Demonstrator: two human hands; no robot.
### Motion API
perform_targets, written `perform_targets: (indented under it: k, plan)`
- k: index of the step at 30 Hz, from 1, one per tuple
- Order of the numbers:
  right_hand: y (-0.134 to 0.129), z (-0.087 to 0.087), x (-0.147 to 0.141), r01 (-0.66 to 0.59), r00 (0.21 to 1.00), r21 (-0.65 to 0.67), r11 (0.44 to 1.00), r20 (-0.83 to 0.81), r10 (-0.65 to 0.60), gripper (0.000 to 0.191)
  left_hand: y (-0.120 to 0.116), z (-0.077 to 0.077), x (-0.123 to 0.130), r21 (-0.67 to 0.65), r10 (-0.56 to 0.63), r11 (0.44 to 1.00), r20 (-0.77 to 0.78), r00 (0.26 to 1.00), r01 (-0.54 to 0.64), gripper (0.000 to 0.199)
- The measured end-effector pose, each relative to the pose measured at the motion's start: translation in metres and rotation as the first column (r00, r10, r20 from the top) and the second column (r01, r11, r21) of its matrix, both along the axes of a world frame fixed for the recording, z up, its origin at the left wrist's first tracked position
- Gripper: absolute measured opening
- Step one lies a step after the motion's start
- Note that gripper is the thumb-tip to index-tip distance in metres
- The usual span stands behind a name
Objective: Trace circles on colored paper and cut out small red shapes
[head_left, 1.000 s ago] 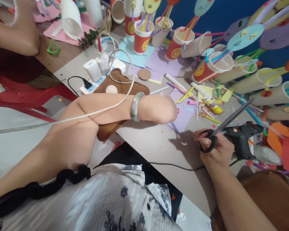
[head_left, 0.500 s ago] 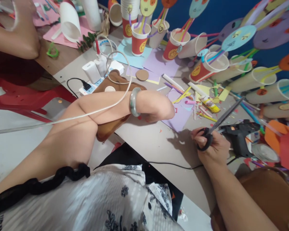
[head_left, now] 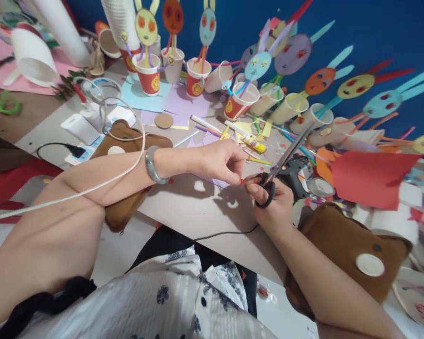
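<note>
My left hand (head_left: pixel 221 160), with a jade-like bangle (head_left: pixel 154 165) on its wrist, is pinched at the middle of the view around a tiny red piece (head_left: pixel 242 181). Just right of it, my right hand (head_left: pixel 273 200) grips black-handled scissors (head_left: pixel 286 157), their blades pointing up and away to the right. The fingertips of both hands are close together over the table. Behind them lie a yellow glue tube (head_left: pixel 255 144), purple paper, pens and coloured scraps. A black glue gun (head_left: pixel 297 175) lies beyond my right hand.
Paper cups with rabbit-face figures (head_left: pixel 146 27) line the blue wall. Brown cushions (head_left: pixel 349 254) lie under both forearms. A white cable (head_left: pixel 92 190) crosses my left arm from a power strip (head_left: pixel 85 153). Red paper (head_left: pixel 374 176) is at the right.
The view has shifted right. My left hand has turned so its pinched fingers show, and my right hand with the scissors has come close to it.
</note>
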State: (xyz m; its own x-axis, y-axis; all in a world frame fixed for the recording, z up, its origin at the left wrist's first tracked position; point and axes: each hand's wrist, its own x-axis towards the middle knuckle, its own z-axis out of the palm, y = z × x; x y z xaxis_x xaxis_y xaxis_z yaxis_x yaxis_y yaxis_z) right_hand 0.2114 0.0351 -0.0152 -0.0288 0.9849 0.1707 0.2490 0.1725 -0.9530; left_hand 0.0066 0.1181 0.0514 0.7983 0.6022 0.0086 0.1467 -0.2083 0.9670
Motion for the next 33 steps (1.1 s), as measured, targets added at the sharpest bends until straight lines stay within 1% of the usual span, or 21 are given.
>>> perform_targets:
  k: [3,4,9,13,15,18,20,21,23,26,28,31,33]
  plan:
    - [-0.001,0.000,-0.002,0.007,0.998,0.025,1.000,-0.070,-0.005,0.027,-0.004,-0.002,0.001,-0.010,-0.016,1.000,0.003,1.000,0.016,0.008]
    - [-0.001,0.001,-0.003,0.003,0.998,0.019,1.000,-0.070,-0.001,0.026,-0.005,-0.003,0.002,-0.012,-0.025,1.000,0.003,1.000,0.025,0.008]
    - [-0.003,0.012,-0.009,-0.035,0.999,-0.002,0.999,-0.033,0.035,0.032,-0.006,-0.006,0.003,-0.005,-0.016,1.000,0.019,1.000,0.016,0.010]
    - [-0.004,0.024,-0.014,-0.057,0.998,-0.021,0.998,0.005,0.057,0.035,-0.005,-0.002,0.003,-0.076,0.006,0.997,0.053,0.999,-0.001,0.013]
    - [-0.005,0.026,-0.015,-0.056,0.998,-0.038,0.998,0.016,0.057,0.037,-0.004,0.000,0.003,-0.104,0.030,0.994,0.077,0.997,-0.022,0.015]
    - [-0.005,0.020,-0.013,-0.041,0.999,-0.057,0.998,-0.010,0.040,0.036,-0.003,0.002,0.003,-0.105,0.114,0.989,0.117,0.987,-0.102,0.014]
    - [-0.004,0.014,-0.011,-0.016,0.999,-0.054,0.998,-0.053,0.013,0.034,-0.005,0.002,0.004,-0.125,0.164,0.981,0.124,0.979,-0.149,0.008]
    - [-0.003,0.010,-0.009,0.000,0.997,-0.049,0.999,-0.072,-0.004,0.033,-0.006,0.001,0.005,-0.143,0.171,0.978,0.114,0.979,-0.154,0.006]
    - [-0.002,0.006,-0.007,0.038,0.994,-0.029,0.999,-0.097,-0.041,0.032,-0.009,0.000,0.007,-0.180,0.142,0.976,0.077,0.987,-0.126,0.011]
    - [0.000,0.005,-0.006,0.086,0.986,0.007,0.996,-0.143,-0.084,0.030,-0.014,-0.003,0.009,-0.229,0.073,0.971,0.035,0.997,-0.063,0.017]
    - [0.001,0.005,-0.007,0.101,0.982,0.019,0.995,-0.163,-0.096,0.029,-0.015,-0.005,0.010,-0.225,0.077,0.972,0.030,0.997,-0.069,0.014]
    - [0.001,0.004,-0.007,0.104,0.981,0.014,0.994,-0.165,-0.100,0.029,-0.015,-0.005,0.010,-0.181,0.106,0.979,0.037,0.994,-0.097,0.005]
    - [0.000,0.004,-0.007,0.100,0.979,-0.001,0.995,-0.180,-0.098,0.029,-0.015,-0.005,0.009,-0.182,0.104,0.979,0.044,0.994,-0.095,0.004]
